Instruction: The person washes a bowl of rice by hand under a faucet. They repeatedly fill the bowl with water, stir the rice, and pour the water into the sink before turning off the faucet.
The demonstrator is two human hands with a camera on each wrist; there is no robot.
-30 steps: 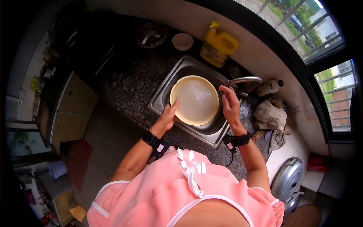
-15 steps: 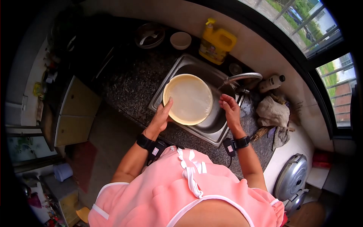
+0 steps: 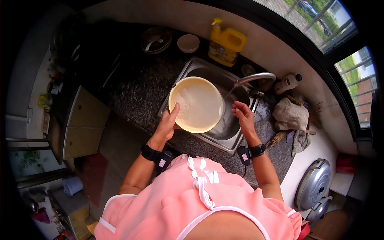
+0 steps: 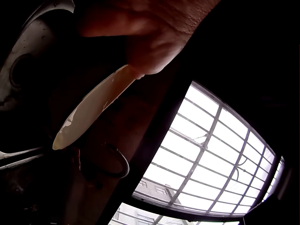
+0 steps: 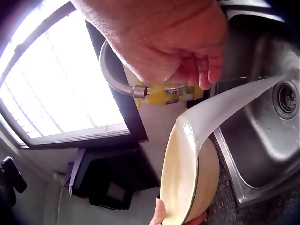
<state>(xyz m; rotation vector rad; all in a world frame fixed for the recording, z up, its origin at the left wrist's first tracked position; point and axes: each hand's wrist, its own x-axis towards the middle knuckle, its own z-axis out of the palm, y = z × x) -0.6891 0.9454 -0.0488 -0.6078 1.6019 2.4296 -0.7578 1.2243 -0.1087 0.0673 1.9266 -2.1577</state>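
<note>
A pale yellow basin of cloudy liquid is over the steel sink. My left hand grips its near left rim, thumb on top. In the right wrist view, the tilted basin pours a whitish stream towards the drain. My right hand hangs beside the basin's right side without touching it, fingers loosely bent and holding nothing. Water runs from the curved faucet. The left wrist view shows the basin edge-on below my left hand.
A yellow jug with a pump, a small bowl and stacked dishes stand behind the sink. A bottle and a grey cloth are at the right. A metal lid lies farther right.
The basin and my left hand have moved left, away from the faucet. My right hand has drawn away from the basin's side, its fingers more bent. The liquid has shifted in the basin.
</note>
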